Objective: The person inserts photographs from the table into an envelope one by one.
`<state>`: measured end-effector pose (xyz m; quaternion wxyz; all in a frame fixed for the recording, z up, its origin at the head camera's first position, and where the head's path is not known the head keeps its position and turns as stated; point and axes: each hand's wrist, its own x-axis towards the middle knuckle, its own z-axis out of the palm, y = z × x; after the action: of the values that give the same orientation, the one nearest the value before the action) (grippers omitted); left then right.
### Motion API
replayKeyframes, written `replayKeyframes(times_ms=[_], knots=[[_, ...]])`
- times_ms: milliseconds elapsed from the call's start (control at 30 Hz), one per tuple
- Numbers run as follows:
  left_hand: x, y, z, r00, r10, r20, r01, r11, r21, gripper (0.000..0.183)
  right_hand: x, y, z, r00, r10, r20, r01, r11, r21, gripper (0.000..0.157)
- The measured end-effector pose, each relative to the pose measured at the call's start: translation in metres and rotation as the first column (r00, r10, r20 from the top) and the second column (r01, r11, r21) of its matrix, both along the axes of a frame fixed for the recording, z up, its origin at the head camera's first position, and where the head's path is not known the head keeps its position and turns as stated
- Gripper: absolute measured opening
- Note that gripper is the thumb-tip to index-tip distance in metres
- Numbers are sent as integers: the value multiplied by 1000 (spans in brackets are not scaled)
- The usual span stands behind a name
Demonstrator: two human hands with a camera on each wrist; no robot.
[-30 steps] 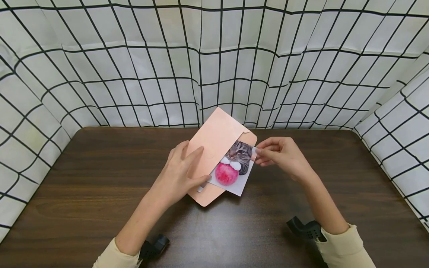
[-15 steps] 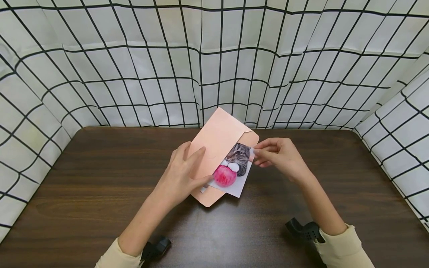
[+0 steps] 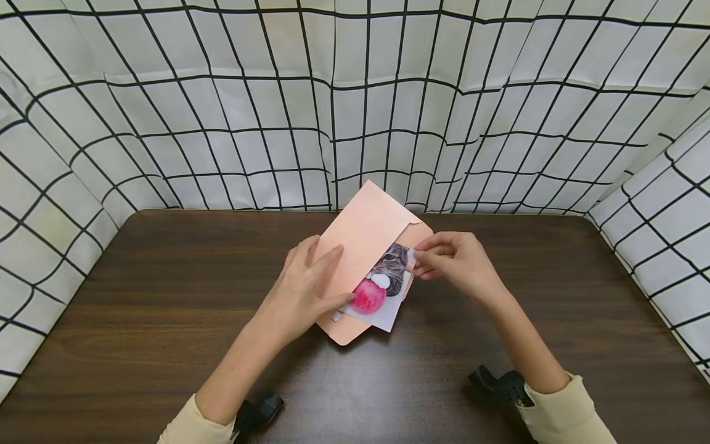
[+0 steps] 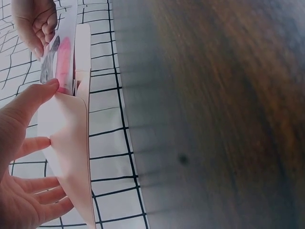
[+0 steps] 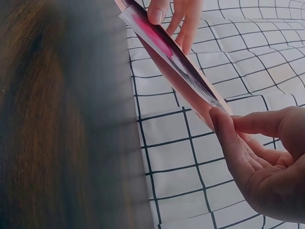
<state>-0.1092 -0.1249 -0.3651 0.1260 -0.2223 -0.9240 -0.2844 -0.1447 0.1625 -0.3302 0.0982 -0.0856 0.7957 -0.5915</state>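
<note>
A peach paper envelope [image 3: 360,231] is held tilted over the table, its open side facing right. The left hand [image 3: 302,290] holds it from the left, with the thumb at the lip of the opening and the fingers spread on its face. Partly inside is a photo card [image 3: 388,274] with a cat and a pink fluffy ball; its left part is hidden. The right hand [image 3: 457,265] pinches the card's upper right corner between thumb and forefinger. In the right wrist view the card [image 5: 167,52] lies against the envelope's inner back. A small pale edge shows below the left thumb.
A dark wood table [image 3: 166,308] lies beneath the hands. White cloth [image 3: 249,105] with a black grid hangs behind it and along both sides. Black wrist devices [image 3: 257,413] sit by the cream sleeves [image 3: 560,410].
The card has slid left and slightly down, farther into the envelope, with the right hand following it. The envelope and the left hand have shifted slightly right.
</note>
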Motion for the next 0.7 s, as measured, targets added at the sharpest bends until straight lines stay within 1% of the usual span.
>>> replayKeyframes(times_ms=[267, 700], knots=[[0, 0, 1, 999, -1, 36, 2, 1000, -20, 72, 1, -9, -4, 999, -14, 34, 16, 999, -51, 22], [0, 1, 2, 999, 10, 38, -9, 1000, -28, 71, 4, -19, -9, 998, -52, 31, 53, 998, -35, 20]])
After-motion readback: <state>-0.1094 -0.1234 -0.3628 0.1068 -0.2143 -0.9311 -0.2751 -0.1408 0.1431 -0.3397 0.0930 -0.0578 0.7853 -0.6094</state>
